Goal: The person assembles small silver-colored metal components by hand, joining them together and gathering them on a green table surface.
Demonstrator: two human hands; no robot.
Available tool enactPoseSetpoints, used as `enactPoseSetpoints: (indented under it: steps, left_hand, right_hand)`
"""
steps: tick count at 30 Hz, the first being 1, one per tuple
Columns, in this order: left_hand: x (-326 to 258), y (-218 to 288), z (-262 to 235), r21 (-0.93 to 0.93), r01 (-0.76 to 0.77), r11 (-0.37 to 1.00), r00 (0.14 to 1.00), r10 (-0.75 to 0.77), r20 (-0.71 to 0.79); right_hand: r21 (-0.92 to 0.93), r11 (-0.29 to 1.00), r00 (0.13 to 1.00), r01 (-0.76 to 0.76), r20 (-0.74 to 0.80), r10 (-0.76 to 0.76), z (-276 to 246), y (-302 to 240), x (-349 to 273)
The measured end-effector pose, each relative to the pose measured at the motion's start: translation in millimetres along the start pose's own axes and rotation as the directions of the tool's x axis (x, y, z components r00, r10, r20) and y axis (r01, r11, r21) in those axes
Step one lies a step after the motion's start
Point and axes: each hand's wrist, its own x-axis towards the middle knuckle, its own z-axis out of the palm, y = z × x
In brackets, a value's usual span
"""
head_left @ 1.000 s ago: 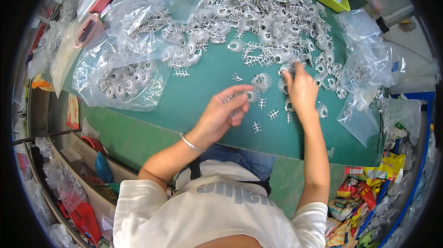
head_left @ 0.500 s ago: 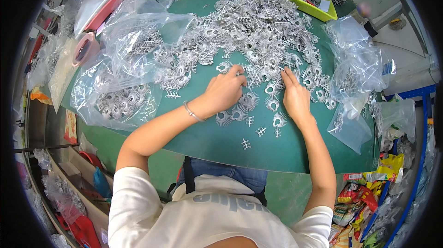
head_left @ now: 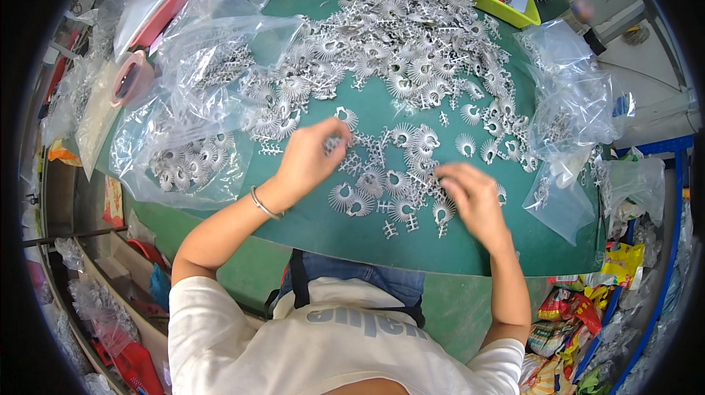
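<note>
My left hand (head_left: 308,163) pinches a small finned metal part (head_left: 332,145) mid-tabletop; right hand (head_left: 474,200) is curled over the scattered parts (head_left: 396,182), grip hidden, can't tell. Bare green tabletop (head_left: 323,230) only along the near edge; bags (head_left: 198,101) crowd the left.

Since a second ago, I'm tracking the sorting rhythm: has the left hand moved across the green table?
Yes. The left hand has moved left, away from the right hand, toward the bag of metal parts on the green table.
</note>
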Motion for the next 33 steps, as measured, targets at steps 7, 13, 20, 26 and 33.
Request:
enactPoseSetpoints:
  steps: [7,13,20,26,33]
  left_hand:
    - [14,7,-6,-0.517,0.426,0.742,0.904,-0.325,0.278]
    - [0,11,-12,-0.532,0.547,0.646,0.836,-0.388,0.389]
    - [-17,18,-12,-0.696,0.695,0.177,0.707,-0.340,0.620]
    - [-38,30,0,-0.738,0.675,-0.022,0.703,-0.287,0.651]
    - [-64,60,18,-0.745,0.661,-0.088,0.702,-0.275,0.656]
  right_hand:
    - [-0.455,0.881,0.980,-0.129,-0.194,0.043,10,51,61]
    - [-0.191,0.976,0.951,-0.101,-0.306,0.039,7,58,44]
    - [0.102,0.911,0.916,-0.399,-0.010,0.402,-1,33,-1]
    - [-0.252,0.956,0.987,-0.151,-0.088,0.133,15,-7,5]
    - [0.056,0.953,0.915,-0.299,-0.267,0.302,6,11,-3]
